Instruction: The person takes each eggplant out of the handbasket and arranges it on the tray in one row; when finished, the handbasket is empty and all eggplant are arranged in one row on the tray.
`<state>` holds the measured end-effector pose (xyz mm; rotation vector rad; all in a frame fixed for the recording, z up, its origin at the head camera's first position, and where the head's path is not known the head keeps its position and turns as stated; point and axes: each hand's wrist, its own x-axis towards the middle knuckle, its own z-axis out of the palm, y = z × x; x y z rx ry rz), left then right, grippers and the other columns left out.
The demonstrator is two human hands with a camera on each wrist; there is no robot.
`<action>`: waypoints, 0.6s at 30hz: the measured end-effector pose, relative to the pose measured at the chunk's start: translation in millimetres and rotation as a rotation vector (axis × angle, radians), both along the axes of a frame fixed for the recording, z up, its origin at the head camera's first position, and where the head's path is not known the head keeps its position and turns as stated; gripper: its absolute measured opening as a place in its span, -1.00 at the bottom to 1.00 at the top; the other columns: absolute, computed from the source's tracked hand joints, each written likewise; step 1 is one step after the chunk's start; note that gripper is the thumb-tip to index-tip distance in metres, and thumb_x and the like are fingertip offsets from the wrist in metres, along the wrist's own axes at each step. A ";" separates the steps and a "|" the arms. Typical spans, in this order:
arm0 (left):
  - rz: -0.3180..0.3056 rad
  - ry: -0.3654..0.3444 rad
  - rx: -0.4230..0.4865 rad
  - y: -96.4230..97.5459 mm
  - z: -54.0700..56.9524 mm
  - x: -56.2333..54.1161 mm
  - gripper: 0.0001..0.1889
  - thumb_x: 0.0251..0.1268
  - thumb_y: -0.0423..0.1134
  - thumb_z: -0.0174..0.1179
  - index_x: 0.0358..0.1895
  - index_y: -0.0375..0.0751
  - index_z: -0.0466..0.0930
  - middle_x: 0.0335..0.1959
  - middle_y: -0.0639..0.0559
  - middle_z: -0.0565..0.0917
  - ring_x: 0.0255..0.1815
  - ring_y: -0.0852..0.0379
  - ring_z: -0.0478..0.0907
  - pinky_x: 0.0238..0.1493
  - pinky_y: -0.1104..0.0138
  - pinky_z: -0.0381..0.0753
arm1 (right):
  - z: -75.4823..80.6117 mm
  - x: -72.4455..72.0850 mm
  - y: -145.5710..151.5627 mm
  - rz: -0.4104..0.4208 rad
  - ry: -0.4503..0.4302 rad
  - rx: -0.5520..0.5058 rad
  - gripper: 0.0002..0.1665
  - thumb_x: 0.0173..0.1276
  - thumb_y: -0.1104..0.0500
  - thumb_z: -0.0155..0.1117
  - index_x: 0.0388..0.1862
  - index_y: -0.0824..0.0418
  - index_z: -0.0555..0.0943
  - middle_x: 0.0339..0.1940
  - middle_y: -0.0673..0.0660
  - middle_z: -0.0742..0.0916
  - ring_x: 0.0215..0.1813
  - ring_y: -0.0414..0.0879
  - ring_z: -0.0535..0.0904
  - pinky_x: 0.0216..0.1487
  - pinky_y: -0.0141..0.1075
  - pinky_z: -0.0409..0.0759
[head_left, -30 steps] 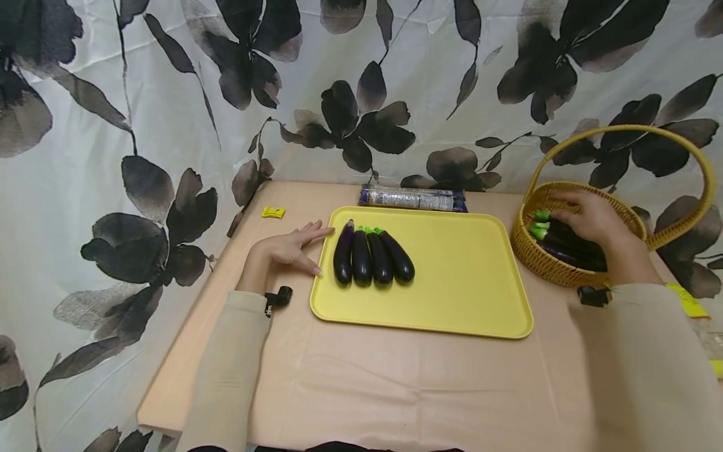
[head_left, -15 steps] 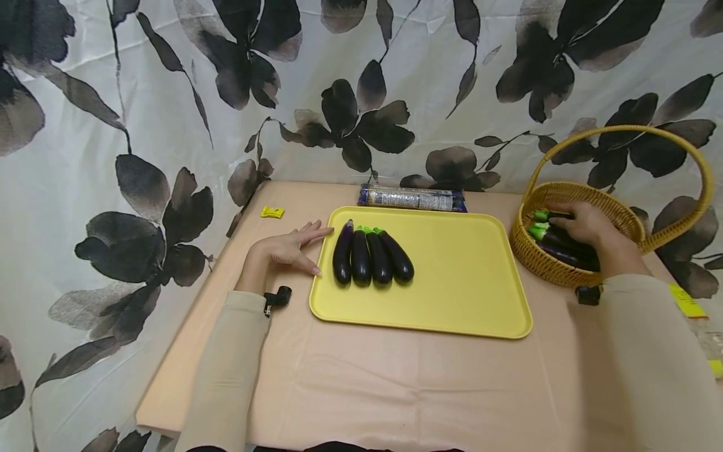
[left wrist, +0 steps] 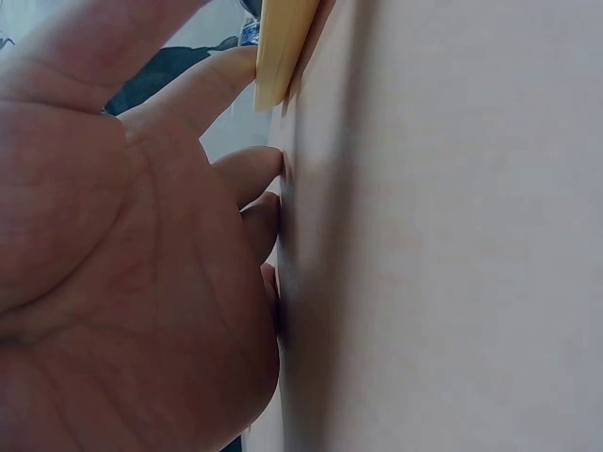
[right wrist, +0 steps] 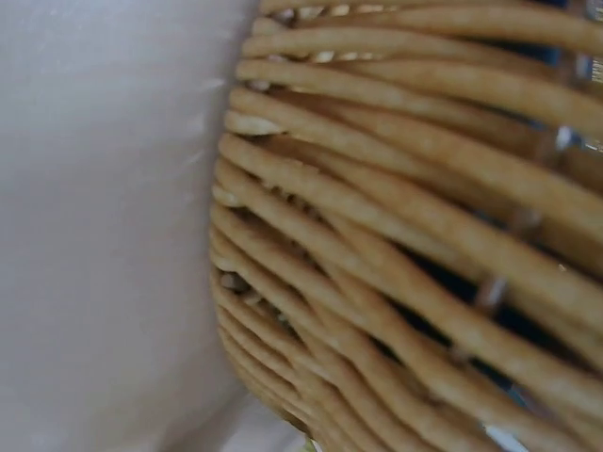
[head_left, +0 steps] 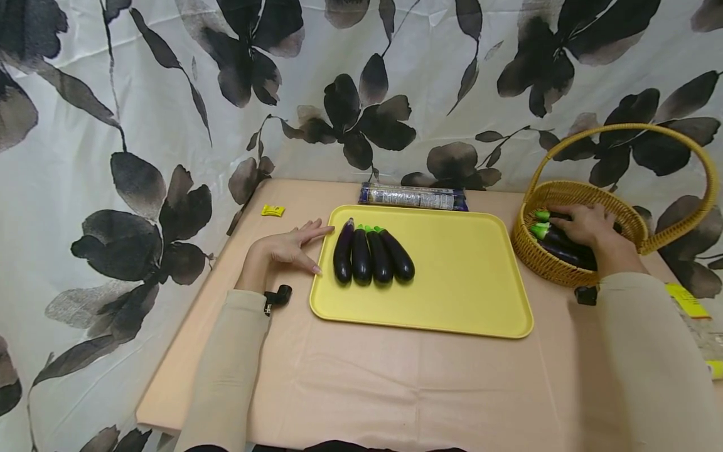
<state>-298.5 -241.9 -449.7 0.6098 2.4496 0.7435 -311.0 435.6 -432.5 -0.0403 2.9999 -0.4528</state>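
My left hand (head_left: 289, 248) rests at the left rim of a yellow tray (head_left: 469, 276), its fingers extended. In the left wrist view, one finger touches the tray's edge (left wrist: 283, 47) while the other fingertips rest on the table. Several dark purple eggplants (head_left: 361, 256) lie side by side on the tray's left half. My right hand (head_left: 590, 227) is inside a wicker basket (head_left: 545, 267), over more eggplants (head_left: 565, 248) with green stems. Its fingertips are partly hidden, and I cannot tell whether they grip one. The right wrist view is filled by the basket's woven wall (right wrist: 396, 226).
A tall arched handle (head_left: 708, 172) rises over the basket. Behind the tray lies a long shiny dark-blue packet (head_left: 415, 197). A small yellow wrapped piece (head_left: 273, 211) sits at the back left. Yellow-marked clear packaging (head_left: 689, 301) lies beside the right sleeve. A floral curtain (head_left: 356, 119) hangs behind.
My right hand has shifted slightly left and downward inside the basket, and its fingers have changed position over the eggplants. The left hand and the eggplants on the tray have stayed put.
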 end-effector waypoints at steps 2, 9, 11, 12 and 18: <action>0.005 -0.001 -0.003 0.1 -0.2 -0.2 0.23 -0.09 0.22 0.63 0.68 0.33 0.05 0.76 -0.01 -0.35 0.75 -0.11 -0.55 0.66 -0.24 -0.47 | -0.9 -0.5 -0.3 0.000 0.005 0.009 -0.26 0.69 -0.21 -0.15 0.62 0.19 0.26 0.48 0.66 0.25 0.42 0.75 -0.10 0.34 0.61 -0.19; 0.005 -0.001 -0.004 0.0 -1.2 -0.8 0.22 -0.09 0.22 0.63 0.68 0.34 0.06 0.76 0.01 -0.35 0.75 -0.13 -0.56 0.65 -0.26 -0.47 | -3.8 -1.3 -3.7 0.019 0.043 0.038 -0.39 0.71 -0.01 -0.09 0.56 0.27 0.32 0.36 0.63 0.25 0.38 0.73 0.00 0.35 0.61 -0.09; 0.008 -0.001 -0.003 0.0 -0.9 -0.6 0.22 -0.09 0.22 0.63 0.68 0.35 0.06 0.76 0.01 -0.35 0.75 -0.12 -0.56 0.66 -0.25 -0.47 | -3.8 -1.2 -5.0 0.022 0.054 0.042 -0.42 0.70 0.03 -0.07 0.54 0.29 0.35 0.31 0.62 0.26 0.37 0.72 0.01 0.33 0.60 -0.06; 0.010 -0.002 -0.002 0.1 -0.7 -0.6 0.22 -0.09 0.22 0.63 0.68 0.35 0.06 0.76 0.02 -0.35 0.75 -0.11 -0.56 0.66 -0.25 -0.47 | -4.0 -1.3 -5.3 0.021 0.056 0.044 -0.43 0.70 0.03 -0.07 0.53 0.29 0.36 0.30 0.62 0.26 0.36 0.72 0.02 0.32 0.59 -0.05; 0.015 0.000 -0.005 0.3 -0.7 -0.8 0.22 -0.10 0.22 0.63 0.68 0.35 0.06 0.77 0.03 -0.34 0.75 -0.09 -0.55 0.66 -0.24 -0.47 | -4.9 -3.8 -5.3 0.011 0.046 0.013 -0.45 0.69 0.01 -0.06 0.47 0.30 0.38 0.37 0.62 0.30 0.39 0.71 -0.01 0.34 0.60 -0.12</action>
